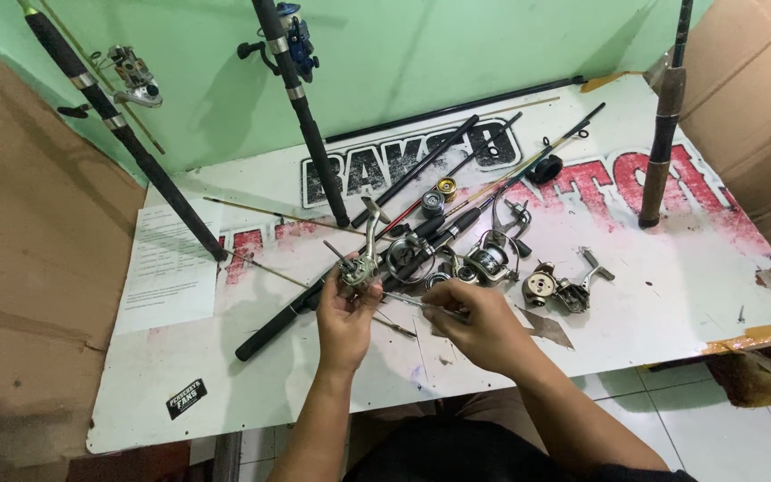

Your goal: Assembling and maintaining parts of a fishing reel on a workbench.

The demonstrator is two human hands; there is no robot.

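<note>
My left hand [344,319] holds up a small silver spinning reel body [360,264] with a bare shaft and a handle arm sticking up from it. My right hand [484,326] grips a thin metal tool [403,302] whose tip points left toward the reel body. Both hands hover over a white painted tabletop [671,295]. Just beyond them lie a silver reel rotor with bail [410,254], another spinning reel [489,259] and a partly stripped reel [553,287].
Several black fishing rods lie across the table [421,170]; three more rods lean upright against the green wall [301,107], [127,134], [662,134]. A printed paper sheet [167,268] lies at left. Cardboard panels flank both sides [29,268]. Small spools [439,195] sit mid-table.
</note>
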